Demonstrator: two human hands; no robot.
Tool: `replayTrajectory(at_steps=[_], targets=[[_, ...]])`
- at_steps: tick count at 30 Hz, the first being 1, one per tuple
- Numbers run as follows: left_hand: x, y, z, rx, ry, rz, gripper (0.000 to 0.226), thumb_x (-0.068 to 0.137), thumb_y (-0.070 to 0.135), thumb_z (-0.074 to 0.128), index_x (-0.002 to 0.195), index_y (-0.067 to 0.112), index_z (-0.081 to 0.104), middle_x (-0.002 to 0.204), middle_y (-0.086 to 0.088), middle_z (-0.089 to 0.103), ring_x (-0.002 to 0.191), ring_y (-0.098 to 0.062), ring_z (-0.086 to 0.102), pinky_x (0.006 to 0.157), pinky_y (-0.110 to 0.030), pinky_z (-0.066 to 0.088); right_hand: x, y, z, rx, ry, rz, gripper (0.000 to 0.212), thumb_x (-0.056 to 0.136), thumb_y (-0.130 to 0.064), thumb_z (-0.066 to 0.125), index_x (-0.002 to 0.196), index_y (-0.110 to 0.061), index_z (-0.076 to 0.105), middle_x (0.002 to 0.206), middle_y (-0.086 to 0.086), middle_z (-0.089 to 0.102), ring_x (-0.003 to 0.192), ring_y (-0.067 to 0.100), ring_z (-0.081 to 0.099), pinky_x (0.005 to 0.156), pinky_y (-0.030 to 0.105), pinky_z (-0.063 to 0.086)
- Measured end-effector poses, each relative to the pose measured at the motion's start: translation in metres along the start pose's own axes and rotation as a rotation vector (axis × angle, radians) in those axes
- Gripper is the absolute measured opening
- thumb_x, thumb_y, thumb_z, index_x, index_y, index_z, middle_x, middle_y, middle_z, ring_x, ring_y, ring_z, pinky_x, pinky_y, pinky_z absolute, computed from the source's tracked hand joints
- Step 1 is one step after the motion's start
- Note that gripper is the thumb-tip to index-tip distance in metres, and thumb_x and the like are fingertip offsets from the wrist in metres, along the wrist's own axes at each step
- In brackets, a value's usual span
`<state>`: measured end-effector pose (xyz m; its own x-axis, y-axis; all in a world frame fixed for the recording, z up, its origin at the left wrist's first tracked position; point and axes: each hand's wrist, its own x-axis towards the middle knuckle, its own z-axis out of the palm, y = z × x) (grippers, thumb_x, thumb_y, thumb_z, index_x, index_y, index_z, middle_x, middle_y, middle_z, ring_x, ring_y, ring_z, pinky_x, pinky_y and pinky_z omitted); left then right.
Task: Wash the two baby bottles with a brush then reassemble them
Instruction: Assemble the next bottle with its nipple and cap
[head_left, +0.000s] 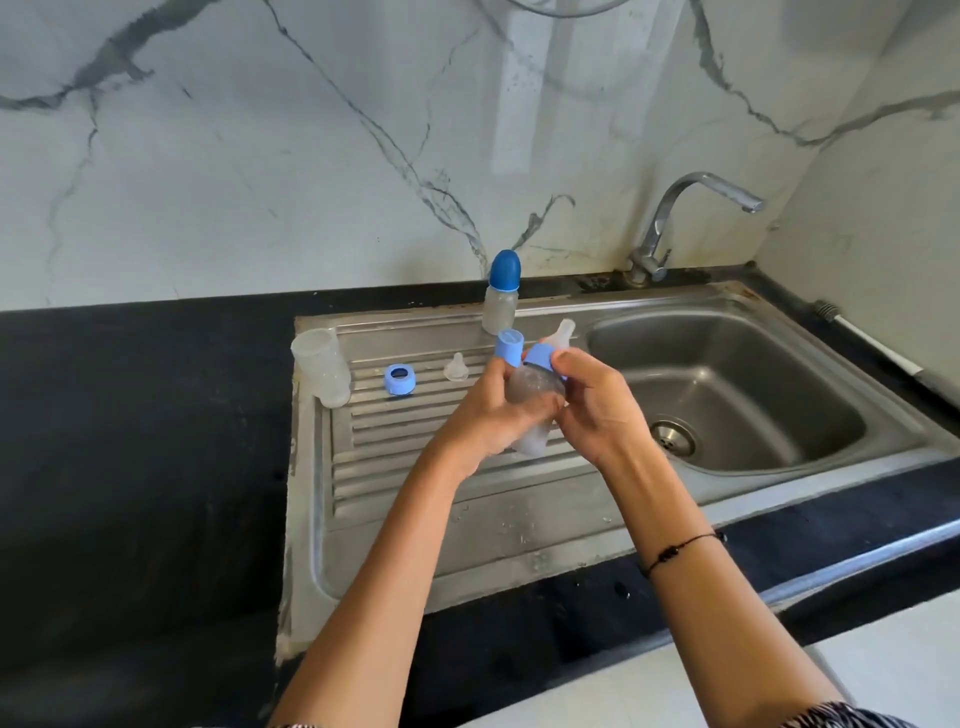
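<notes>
My left hand (488, 410) grips a clear baby bottle (535, 402) by its body over the drainboard, tilted right, and also holds a light blue cap (509, 349) between its fingers. My right hand (587, 400) pinches the blue collar ring (540, 358) on that bottle, with the clear teat (563, 332) sticking out above. A second clear bottle body (322, 366) leans open at the drainboard's left edge. A loose blue ring (400, 378) and a loose teat (457, 368) lie on the ribs. A small bottle with a dark blue cap (503, 291) stands at the back.
The steel sink basin (727, 384) with its drain (674, 435) is on the right, the tap (675, 218) behind it. A bottle brush (862, 338) lies on the black counter far right. The ribbed drainboard (415, 467) is wet. Marble wall behind.
</notes>
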<state>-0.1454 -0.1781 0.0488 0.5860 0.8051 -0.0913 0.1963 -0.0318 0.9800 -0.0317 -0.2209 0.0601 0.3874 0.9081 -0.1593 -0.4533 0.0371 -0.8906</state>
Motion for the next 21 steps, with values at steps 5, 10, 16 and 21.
replayTrajectory(at_steps=[5,10,16,21], targets=[[0.005,0.004,-0.005,-0.013,0.059,0.037,0.053,0.061,0.049,0.073,0.099,0.023,0.048,0.1,-0.002,0.06,0.085,-0.013,0.06,0.076,-0.033,0.049,0.0,-0.006,0.002,-0.194,-0.076,-0.088,0.019,0.087,-0.02,0.062,0.101,-0.007,0.063,0.085,0.006,0.067,0.078,0.017,0.061,0.066,0.026,0.051],[0.001,0.0,-0.018,-0.53,-0.485,0.126,0.045,0.068,0.032,0.066,0.106,0.01,0.058,0.083,-0.006,0.062,0.075,-0.015,0.062,0.068,-0.027,0.052,0.006,0.0,0.002,-0.106,-0.447,0.041,0.068,0.06,-0.054,0.078,0.109,-0.009,0.067,0.118,0.012,0.062,0.1,0.021,0.063,0.083,0.034,0.055],[0.003,-0.014,-0.036,-0.201,-0.253,0.042,0.06,0.07,0.033,0.075,0.123,0.02,0.049,0.118,-0.004,0.061,0.107,-0.015,0.06,0.091,-0.03,0.051,0.013,0.02,0.024,-0.141,-0.071,0.153,0.057,0.063,-0.036,0.07,0.106,0.001,0.063,0.099,0.016,0.065,0.089,0.024,0.064,0.077,0.039,0.054],[0.001,-0.016,-0.037,0.108,-0.121,0.028,0.029,0.086,0.028,0.066,0.107,0.034,0.048,0.095,0.017,0.059,0.093,-0.007,0.061,0.081,-0.023,0.048,0.011,0.035,0.045,-0.403,0.255,0.074,0.045,0.08,-0.034,0.069,0.111,-0.005,0.056,0.101,0.013,0.066,0.094,0.023,0.065,0.087,0.04,0.053]])
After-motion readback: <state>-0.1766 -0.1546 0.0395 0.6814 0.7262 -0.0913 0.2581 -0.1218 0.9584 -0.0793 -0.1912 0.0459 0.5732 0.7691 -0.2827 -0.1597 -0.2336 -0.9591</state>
